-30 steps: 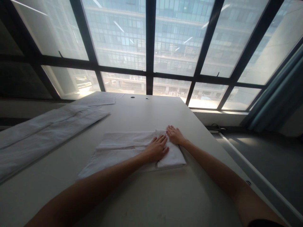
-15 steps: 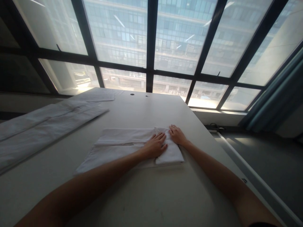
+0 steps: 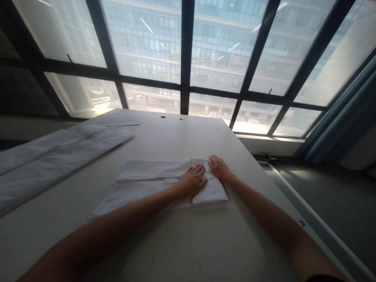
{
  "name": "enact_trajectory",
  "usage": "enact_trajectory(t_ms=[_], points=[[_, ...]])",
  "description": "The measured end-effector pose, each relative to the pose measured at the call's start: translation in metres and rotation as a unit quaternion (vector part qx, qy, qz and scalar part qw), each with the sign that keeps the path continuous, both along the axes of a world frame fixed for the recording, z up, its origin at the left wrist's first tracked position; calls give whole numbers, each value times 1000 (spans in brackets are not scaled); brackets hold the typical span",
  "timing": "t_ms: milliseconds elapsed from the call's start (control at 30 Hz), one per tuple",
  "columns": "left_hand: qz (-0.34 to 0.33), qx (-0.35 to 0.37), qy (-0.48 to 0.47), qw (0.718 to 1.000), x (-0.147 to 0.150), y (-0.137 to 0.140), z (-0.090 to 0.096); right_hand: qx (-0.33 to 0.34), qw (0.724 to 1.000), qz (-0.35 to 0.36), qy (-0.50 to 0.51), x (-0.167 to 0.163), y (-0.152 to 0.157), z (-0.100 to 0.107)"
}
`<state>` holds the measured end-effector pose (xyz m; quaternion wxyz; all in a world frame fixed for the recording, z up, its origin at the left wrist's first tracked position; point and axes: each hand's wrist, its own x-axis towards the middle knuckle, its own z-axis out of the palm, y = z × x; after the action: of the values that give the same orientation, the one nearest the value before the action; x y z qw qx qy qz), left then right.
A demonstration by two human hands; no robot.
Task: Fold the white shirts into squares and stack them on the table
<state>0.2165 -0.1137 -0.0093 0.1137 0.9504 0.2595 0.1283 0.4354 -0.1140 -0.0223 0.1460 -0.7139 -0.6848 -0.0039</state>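
Note:
A white cloth (image 3: 155, 168), folded into a long flat strip, lies in front of me with its right end turned over on itself. My left hand (image 3: 192, 182) rests flat on the edge of that turned-over part, its fingers stretched out and a little apart. Against the cloth's right end lies my right hand (image 3: 219, 166), palm down, fingers extended over the fold's far right corner. Neither hand grips anything. My left forearm hides part of the cloth's near edge.
The white table (image 3: 188, 137) reaches toward large dark-framed windows. More folded white cloth (image 3: 58, 156) lies along the left, with another white piece (image 3: 123, 117) behind it. A blue curtain (image 3: 337, 113) hangs at the right, above a grey floor.
The view has shifted very slightly. Both hands stay in the same places on the cloth.

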Motion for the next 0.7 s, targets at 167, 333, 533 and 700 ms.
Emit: enact_trajectory(t_ms=[167, 333, 533, 700], points=[[0, 2, 3, 1000, 0, 0, 0, 10, 1000, -3, 0, 0, 0, -1], [5, 2, 8, 1000, 1, 1, -1, 8, 1000, 2, 0, 1, 0, 0], [1, 5, 8, 1000, 0, 1, -1, 4, 1000, 3, 6, 1, 0, 0], [2, 3, 7, 1000, 0, 1, -2, 7, 1000, 2, 4, 0, 0, 0]])
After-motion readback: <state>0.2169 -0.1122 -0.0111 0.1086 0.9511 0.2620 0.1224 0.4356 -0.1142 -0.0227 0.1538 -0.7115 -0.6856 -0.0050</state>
